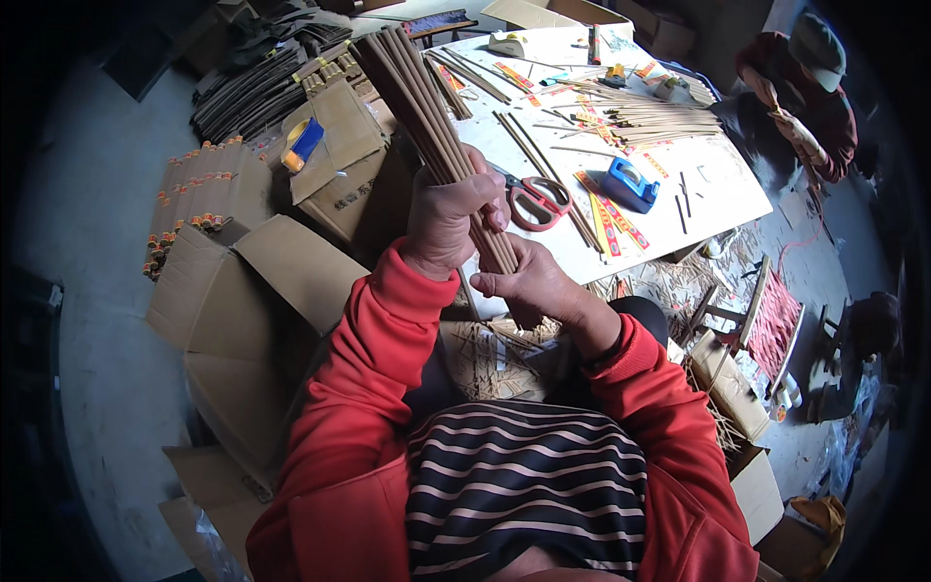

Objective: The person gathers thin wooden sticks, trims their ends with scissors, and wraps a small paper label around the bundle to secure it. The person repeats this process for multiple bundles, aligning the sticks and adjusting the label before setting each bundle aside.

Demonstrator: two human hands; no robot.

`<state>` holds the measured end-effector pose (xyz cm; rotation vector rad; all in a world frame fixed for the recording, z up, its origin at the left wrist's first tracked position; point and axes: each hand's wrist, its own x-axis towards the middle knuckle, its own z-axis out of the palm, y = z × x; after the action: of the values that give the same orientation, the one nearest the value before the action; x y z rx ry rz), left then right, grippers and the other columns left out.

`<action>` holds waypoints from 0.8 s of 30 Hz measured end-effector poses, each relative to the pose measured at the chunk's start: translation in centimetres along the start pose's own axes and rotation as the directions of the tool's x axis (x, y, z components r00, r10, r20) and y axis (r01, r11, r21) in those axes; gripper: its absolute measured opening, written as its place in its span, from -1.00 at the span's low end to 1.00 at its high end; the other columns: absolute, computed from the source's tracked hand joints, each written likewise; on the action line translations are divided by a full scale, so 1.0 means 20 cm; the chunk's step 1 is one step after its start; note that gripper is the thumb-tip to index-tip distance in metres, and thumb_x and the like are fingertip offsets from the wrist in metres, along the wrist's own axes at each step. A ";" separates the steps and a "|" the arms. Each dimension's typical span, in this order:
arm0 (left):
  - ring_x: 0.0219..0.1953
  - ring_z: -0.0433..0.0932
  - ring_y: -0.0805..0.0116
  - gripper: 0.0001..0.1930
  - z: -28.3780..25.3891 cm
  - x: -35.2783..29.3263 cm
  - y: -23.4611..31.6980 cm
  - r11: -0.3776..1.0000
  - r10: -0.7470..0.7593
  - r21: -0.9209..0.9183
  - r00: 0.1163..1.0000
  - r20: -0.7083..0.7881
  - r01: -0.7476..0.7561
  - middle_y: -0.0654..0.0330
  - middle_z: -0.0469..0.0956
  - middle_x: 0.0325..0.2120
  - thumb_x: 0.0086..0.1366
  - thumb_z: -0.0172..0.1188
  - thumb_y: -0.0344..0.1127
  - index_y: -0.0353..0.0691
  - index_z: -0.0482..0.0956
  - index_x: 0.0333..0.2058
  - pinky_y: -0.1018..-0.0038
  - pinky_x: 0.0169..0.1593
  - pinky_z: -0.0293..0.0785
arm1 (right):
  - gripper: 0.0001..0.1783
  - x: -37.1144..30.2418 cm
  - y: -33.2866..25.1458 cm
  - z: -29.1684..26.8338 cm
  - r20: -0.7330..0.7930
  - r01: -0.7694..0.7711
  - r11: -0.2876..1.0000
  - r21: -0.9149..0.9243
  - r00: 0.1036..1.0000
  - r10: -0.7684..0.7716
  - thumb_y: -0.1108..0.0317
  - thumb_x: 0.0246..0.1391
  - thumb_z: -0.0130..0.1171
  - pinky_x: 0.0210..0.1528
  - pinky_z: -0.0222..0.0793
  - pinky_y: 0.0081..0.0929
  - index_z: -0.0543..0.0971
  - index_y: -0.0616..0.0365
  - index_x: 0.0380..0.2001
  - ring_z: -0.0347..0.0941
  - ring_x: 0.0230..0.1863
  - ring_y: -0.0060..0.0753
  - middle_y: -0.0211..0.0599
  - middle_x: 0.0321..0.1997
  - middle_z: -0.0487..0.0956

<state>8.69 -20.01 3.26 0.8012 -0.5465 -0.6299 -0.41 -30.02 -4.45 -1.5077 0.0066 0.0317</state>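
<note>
A bundle of long brown incense sticks [415, 107] slants up and to the left in front of me. My left hand [451, 209] is wrapped round its middle. Lower down, my right hand [533, 283] closes about the near end, with thumb and fingers against the sticks. Just beyond my hands, red-handled scissors [541, 204] lie at the near edge of the white table [722, 199]. A blue tape dispenser [631, 184] stands to their right, beside red and yellow label strips [613, 215].
Loose sticks [659, 121] spread over the table. Open cardboard boxes [218, 301] stand at my left, near stacked labelled bundles [194, 189] and a blue and yellow tape roll [303, 145]. At the far right sits another person [800, 97]. A red-seated stool [771, 325] is on the right.
</note>
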 end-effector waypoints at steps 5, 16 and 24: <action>-0.74 0.34 0.42 -0.87 -0.06 0.01 -0.02 0.998 -0.068 -0.025 0.964 -0.256 0.064 0.24 0.31 -0.76 0.03 0.11 -0.45 -0.22 0.33 -0.60 0.48 -0.60 0.33 | -0.61 -0.08 -0.09 0.11 -0.157 -0.207 0.975 -0.084 0.969 0.192 0.31 -0.17 0.27 -0.56 0.33 -0.56 0.37 0.29 -0.32 0.38 -0.59 -0.53 -0.35 -0.59 0.43; -0.73 0.35 0.44 -0.86 0.00 -0.14 -0.10 0.998 0.014 0.060 0.976 -0.218 -0.001 0.25 0.35 -0.76 0.05 0.19 -0.43 -0.22 0.38 -0.57 0.52 -0.59 0.32 | -0.54 -0.13 -0.03 0.17 -0.291 -0.081 0.919 -0.386 0.956 -0.038 0.35 -0.14 0.18 -0.49 0.36 -0.46 0.33 0.30 -0.15 0.42 -0.56 -0.43 -0.21 -0.59 0.49; -0.72 0.35 0.58 -0.86 0.09 -0.17 -0.08 0.903 0.171 0.413 0.982 -0.085 -0.122 0.30 0.39 -0.75 0.06 0.13 -0.54 -0.26 0.41 -0.63 0.61 -0.59 0.34 | -0.30 -0.10 -0.06 0.05 -0.115 0.209 0.910 -0.359 0.957 -0.265 0.27 -0.23 0.29 -0.11 0.36 -0.37 0.27 0.19 0.02 0.45 -0.17 -0.16 0.04 -0.17 0.47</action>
<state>4.72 -19.38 2.39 1.1707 -0.6315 -0.3261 -2.44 -29.21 -3.21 -1.8488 -0.0561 -0.3010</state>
